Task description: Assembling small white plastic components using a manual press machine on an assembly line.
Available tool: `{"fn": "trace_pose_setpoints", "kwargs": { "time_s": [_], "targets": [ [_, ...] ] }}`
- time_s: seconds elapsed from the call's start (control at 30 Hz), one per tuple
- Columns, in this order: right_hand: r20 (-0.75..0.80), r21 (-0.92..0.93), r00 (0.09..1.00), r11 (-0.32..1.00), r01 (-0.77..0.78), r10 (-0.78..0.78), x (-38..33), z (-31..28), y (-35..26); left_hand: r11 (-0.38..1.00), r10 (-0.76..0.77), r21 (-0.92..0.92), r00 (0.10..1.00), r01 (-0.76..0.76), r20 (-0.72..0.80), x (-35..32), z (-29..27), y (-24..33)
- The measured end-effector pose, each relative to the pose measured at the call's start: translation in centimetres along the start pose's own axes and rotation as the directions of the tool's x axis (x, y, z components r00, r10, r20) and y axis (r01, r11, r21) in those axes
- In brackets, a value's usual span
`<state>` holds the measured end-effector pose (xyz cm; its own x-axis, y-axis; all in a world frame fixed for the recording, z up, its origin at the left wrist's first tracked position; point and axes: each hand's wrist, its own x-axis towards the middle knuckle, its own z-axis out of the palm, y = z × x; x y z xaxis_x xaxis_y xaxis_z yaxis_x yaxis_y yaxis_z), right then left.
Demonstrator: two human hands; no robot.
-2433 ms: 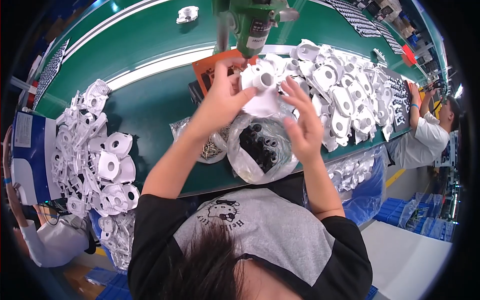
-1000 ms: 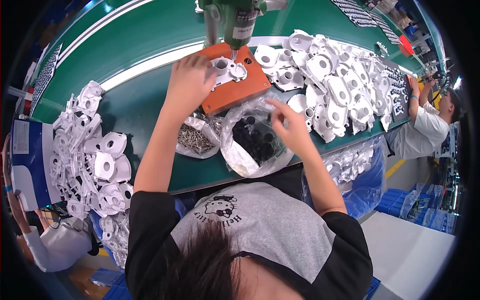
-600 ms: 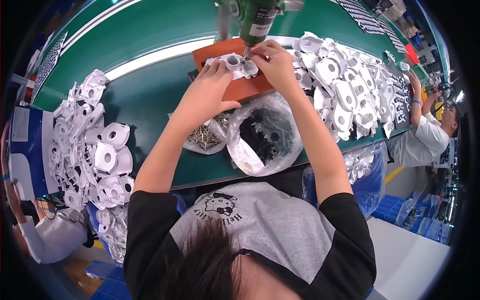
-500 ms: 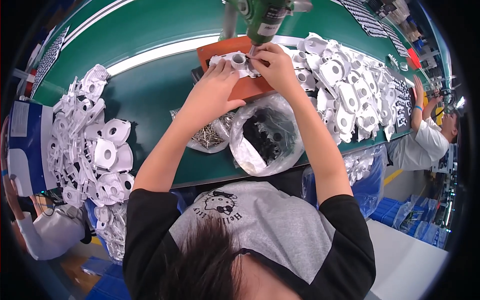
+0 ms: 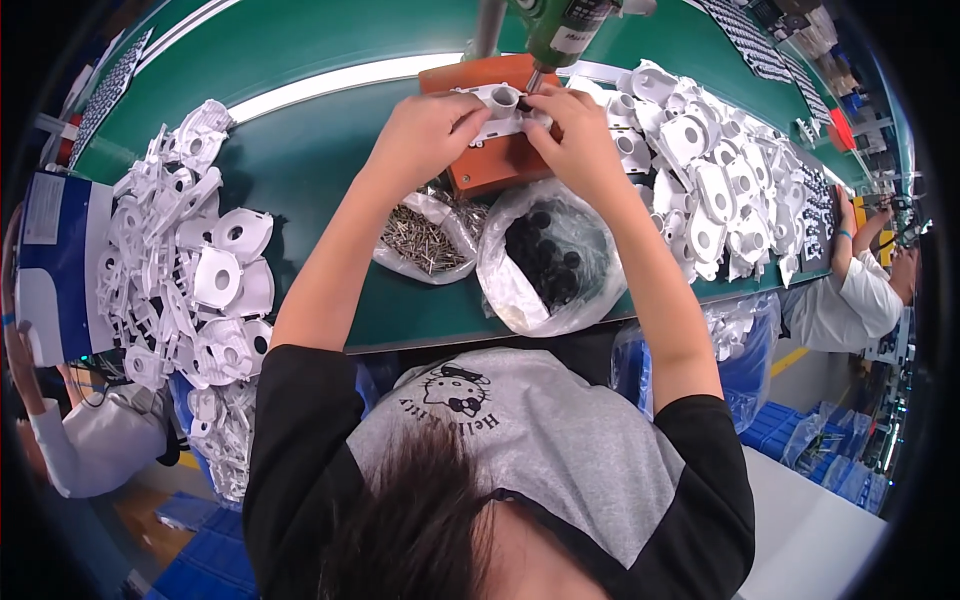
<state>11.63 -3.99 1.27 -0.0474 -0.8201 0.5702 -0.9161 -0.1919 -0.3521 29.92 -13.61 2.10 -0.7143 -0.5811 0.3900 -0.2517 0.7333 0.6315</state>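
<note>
A white plastic housing (image 5: 503, 103) lies on an orange fixture block (image 5: 490, 160) at the far side of the green bench. My left hand (image 5: 425, 125) presses on its left end. My right hand (image 5: 572, 135) pinches its right end, fingertips just under the bit of a green hanging screwdriver (image 5: 560, 30). Whether a screw sits between those fingertips is too small to tell.
A clear bag of metal screws (image 5: 425, 235) and a clear bag of black round parts (image 5: 545, 262) lie in front of the block. Piles of white housings lie at left (image 5: 195, 270) and right (image 5: 715, 190). Other people work at the far right (image 5: 850, 290) and lower left (image 5: 85, 450).
The white housing went from being held above the bags onto the orange block. My right hand left the bag of black parts and rose to the housing under the screwdriver.
</note>
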Motion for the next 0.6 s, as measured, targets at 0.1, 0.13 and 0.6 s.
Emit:
{"fn": "trace_pose_setpoints", "kwargs": {
  "time_s": [0.1,0.13,0.6],
  "targets": [
    [-0.084,-0.044,0.995,0.998,0.048,-0.051,-0.3,-1.1,-2.9,0.998,0.052,0.020,0.998,-0.052,-0.020,0.1,0.3,-0.7],
    [-0.090,0.034,0.990,0.993,0.113,-0.110,-0.5,-0.9,-4.2,0.999,0.045,0.026,0.999,-0.044,-0.024,0.0,0.3,-1.0],
    [0.509,-0.060,0.822,0.942,0.329,-0.255,-3.4,9.0,-11.0,0.999,0.027,-0.021,1.000,-0.027,0.004,0.0,0.1,-0.8]
  ]
}}
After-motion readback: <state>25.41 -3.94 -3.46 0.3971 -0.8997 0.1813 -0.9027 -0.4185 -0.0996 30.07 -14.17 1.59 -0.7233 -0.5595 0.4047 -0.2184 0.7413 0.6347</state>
